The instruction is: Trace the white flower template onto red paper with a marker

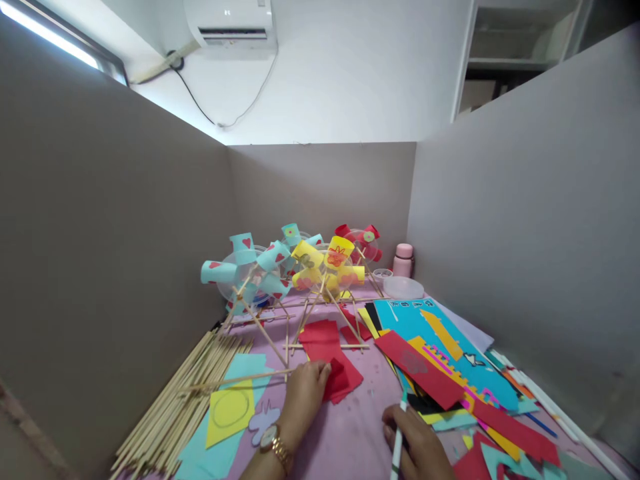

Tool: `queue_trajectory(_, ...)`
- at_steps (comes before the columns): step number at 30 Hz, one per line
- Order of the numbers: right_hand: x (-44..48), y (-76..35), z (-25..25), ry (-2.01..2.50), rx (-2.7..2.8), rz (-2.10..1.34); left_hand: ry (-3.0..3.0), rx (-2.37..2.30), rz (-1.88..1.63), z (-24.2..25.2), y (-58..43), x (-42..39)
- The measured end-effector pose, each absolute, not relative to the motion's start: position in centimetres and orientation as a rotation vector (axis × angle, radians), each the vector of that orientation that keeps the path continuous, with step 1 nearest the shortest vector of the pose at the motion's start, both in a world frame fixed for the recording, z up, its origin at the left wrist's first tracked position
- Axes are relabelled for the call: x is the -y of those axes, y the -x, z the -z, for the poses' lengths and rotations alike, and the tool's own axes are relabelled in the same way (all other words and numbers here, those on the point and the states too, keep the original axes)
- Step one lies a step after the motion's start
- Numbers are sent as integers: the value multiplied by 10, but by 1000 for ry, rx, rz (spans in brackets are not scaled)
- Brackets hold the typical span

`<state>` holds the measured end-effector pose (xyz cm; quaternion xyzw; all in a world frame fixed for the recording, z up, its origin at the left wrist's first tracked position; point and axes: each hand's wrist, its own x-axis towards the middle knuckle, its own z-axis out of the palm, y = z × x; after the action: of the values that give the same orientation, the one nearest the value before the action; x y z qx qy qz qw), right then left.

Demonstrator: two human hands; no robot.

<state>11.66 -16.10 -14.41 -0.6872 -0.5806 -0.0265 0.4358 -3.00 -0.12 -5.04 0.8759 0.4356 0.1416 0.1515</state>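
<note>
My left hand [307, 393], with a gold watch at the wrist, has its fingers closed at the edge of some red paper [320, 337] in the middle of the table. A small piece of the paper is bent up beside the fingertips. My right hand [417, 443] grips a slim white pen [399, 437] with a green end pointing up and away. Just beyond the red paper stands a yellow paper wheel model [327, 263] on a stick frame. A light blue one with red hearts [245, 267] is to its left.
Many thin wooden sticks [185, 393] lie along the left wall, beside a yellow square with a drawn circle [230, 410]. Coloured sheets and red strips [420, 367] overlap at the right. A red wheel model [363, 243] and a pink bottle [403, 260] stand at the back.
</note>
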Motion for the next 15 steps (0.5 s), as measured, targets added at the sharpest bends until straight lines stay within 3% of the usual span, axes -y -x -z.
queue_trajectory(5, 162, -112, 138, 1673, 1395, 67, -2542, -1155, -661, 50, 37, -2)
queue_trajectory(9, 167, -108, 123, 1628, 1296, -11, -2603, -1012, -1075, 48, 50, 8)
queue_trajectory(15, 176, -93, 85, 1427, 1011, -424, -2800, -327, -1539, 64, 72, 57)
